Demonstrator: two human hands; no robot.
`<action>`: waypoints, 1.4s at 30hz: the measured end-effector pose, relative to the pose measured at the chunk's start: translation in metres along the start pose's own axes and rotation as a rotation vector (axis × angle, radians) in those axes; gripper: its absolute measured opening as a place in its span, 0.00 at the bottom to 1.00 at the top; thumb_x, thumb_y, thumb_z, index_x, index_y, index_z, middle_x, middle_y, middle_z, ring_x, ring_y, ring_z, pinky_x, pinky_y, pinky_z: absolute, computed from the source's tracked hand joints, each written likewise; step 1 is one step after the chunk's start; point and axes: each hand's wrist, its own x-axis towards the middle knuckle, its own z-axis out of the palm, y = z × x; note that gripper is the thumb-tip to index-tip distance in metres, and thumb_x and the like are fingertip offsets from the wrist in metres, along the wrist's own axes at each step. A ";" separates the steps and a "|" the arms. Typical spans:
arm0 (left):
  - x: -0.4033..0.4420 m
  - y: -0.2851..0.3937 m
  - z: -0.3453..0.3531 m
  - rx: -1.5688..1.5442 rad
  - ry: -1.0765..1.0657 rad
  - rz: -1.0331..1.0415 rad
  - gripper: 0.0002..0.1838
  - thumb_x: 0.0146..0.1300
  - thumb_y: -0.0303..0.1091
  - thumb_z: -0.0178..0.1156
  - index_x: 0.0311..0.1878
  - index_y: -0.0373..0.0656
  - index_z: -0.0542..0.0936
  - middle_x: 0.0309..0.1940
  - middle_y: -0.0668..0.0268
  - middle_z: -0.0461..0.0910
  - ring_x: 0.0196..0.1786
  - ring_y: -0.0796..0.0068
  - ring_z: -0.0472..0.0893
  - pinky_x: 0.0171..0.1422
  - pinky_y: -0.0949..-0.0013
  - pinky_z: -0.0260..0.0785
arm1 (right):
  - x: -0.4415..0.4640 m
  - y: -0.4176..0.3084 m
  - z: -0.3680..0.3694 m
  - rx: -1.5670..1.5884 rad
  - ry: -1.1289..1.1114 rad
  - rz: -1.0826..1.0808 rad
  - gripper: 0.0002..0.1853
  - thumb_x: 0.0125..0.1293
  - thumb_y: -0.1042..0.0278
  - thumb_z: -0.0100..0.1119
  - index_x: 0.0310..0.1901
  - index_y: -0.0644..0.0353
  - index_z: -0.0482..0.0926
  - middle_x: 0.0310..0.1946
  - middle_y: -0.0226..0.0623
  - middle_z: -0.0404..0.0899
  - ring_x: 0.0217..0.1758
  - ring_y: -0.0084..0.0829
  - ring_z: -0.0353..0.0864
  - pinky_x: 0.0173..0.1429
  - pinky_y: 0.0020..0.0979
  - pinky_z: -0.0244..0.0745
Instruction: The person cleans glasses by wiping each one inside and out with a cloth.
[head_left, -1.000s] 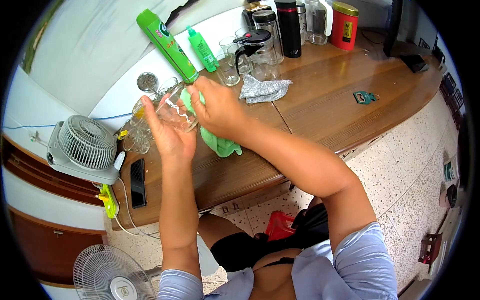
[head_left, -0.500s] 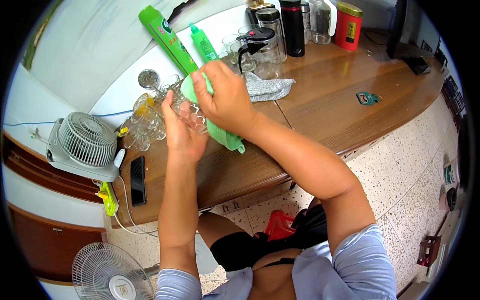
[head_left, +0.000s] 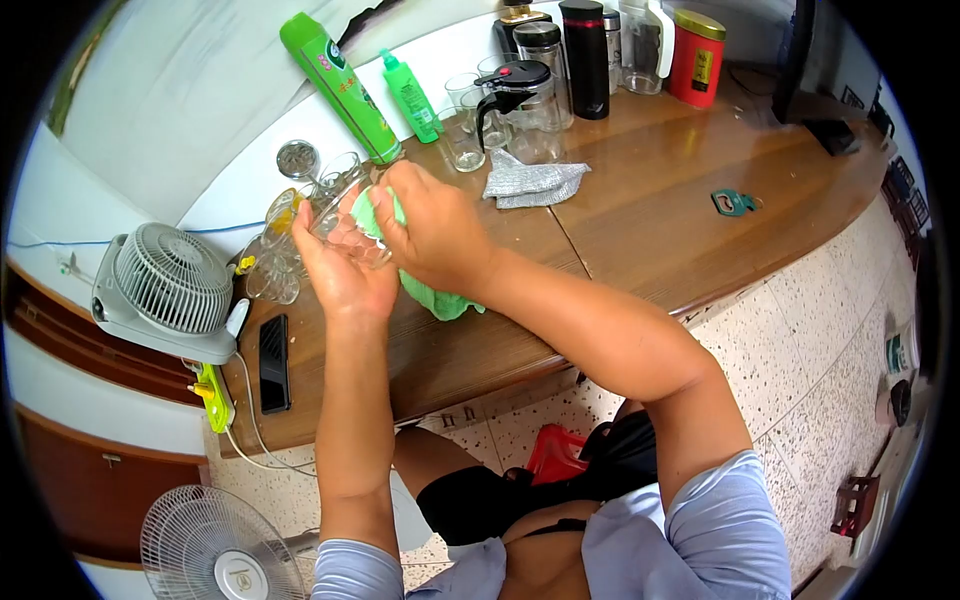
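A clear glass (head_left: 348,228) lies tilted in my left hand (head_left: 348,275), whose palm and fingers support it from the left and below. My right hand (head_left: 436,228) is closed on a green cloth (head_left: 440,303), pressing part of it against the glass; the rest hangs below the hand over the table. Several glasses (head_left: 275,275) stand close together just left of my left hand. Behind my right hand, a folded silver-grey cloth (head_left: 537,184) lies on the wooden table (head_left: 640,210) beside a glass pitcher with a black lid (head_left: 520,75).
Along the wall stand a green spray can (head_left: 345,95), a green pump bottle (head_left: 409,97), a black flask (head_left: 585,60) and a red tin (head_left: 696,62). A small fan (head_left: 175,280), a phone (head_left: 273,362) and a green power strip (head_left: 215,400) are at the left. A bottle opener (head_left: 733,203) lies right.
Both hands first shifted up and right, then moved back down and left with the glass. The right hand and green cloth have changed position against the glass.
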 end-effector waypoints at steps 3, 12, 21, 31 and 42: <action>0.008 -0.001 -0.010 -0.005 0.066 -0.024 0.32 0.76 0.61 0.56 0.66 0.42 0.76 0.60 0.61 0.82 0.63 0.62 0.82 0.73 0.55 0.73 | 0.001 -0.010 -0.005 -0.012 -0.041 -0.145 0.10 0.75 0.63 0.64 0.42 0.60 0.76 0.37 0.47 0.81 0.35 0.53 0.84 0.35 0.49 0.79; -0.004 -0.008 0.006 -0.026 -0.032 -0.226 0.34 0.73 0.66 0.53 0.60 0.43 0.82 0.56 0.61 0.86 0.60 0.60 0.82 0.70 0.52 0.71 | 0.023 0.009 -0.017 -0.111 0.123 0.017 0.10 0.78 0.61 0.62 0.44 0.60 0.78 0.35 0.46 0.82 0.33 0.54 0.84 0.35 0.51 0.77; -0.004 -0.007 0.003 -0.033 -0.097 -0.328 0.32 0.72 0.67 0.53 0.51 0.43 0.83 0.28 0.71 0.81 0.33 0.66 0.81 0.44 0.55 0.75 | 0.028 0.031 -0.023 -0.251 -0.020 0.183 0.14 0.76 0.59 0.65 0.40 0.64 0.82 0.36 0.52 0.79 0.43 0.57 0.81 0.47 0.52 0.75; 0.003 -0.009 -0.009 -0.148 -0.088 -0.260 0.33 0.74 0.65 0.52 0.53 0.39 0.82 0.45 0.61 0.86 0.46 0.64 0.83 0.47 0.56 0.73 | 0.036 0.012 -0.030 -0.158 -0.012 0.156 0.11 0.78 0.63 0.63 0.42 0.64 0.83 0.35 0.43 0.79 0.38 0.39 0.80 0.43 0.42 0.75; 0.010 -0.017 -0.007 0.263 0.090 0.119 0.34 0.80 0.66 0.52 0.61 0.39 0.79 0.52 0.64 0.80 0.53 0.70 0.80 0.68 0.59 0.70 | 0.003 0.004 -0.004 0.107 -0.331 0.273 0.36 0.72 0.45 0.73 0.66 0.66 0.71 0.59 0.51 0.73 0.61 0.45 0.76 0.66 0.44 0.74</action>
